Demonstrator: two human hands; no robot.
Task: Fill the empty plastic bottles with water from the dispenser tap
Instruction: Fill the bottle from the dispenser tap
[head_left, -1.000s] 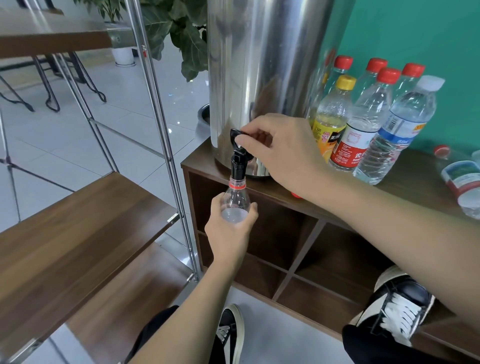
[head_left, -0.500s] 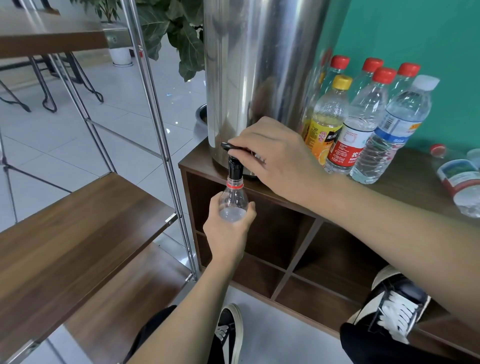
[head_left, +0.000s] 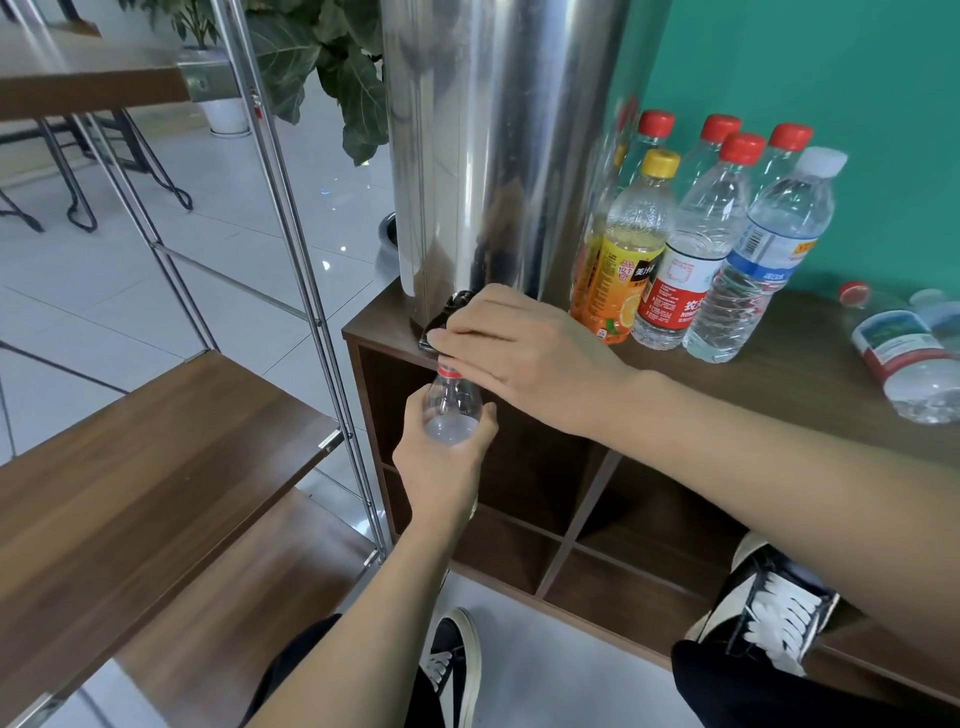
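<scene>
A tall steel water dispenser (head_left: 498, 156) stands on a brown cabinet (head_left: 810, 384). Its black tap lever (head_left: 441, 325) is pushed down under the fingers of my right hand (head_left: 524, 353), which lie over it. Directly below, my left hand (head_left: 447, 467) grips a clear plastic bottle (head_left: 449, 410) with a red neck ring, held upright with its mouth at the spout. Water stands high in the bottle, up near its shoulder. The spout itself is hidden behind my right hand.
Several capped bottles (head_left: 717, 244) stand to the right of the dispenser, one with an orange label (head_left: 621, 265). Two more bottles (head_left: 909, 358) lie on their sides at the far right. A metal-framed wooden shelf rack (head_left: 156, 457) stands close on the left.
The tap lever went from raised to pressed down under my right hand. My left hand kept the bottle under the spout.
</scene>
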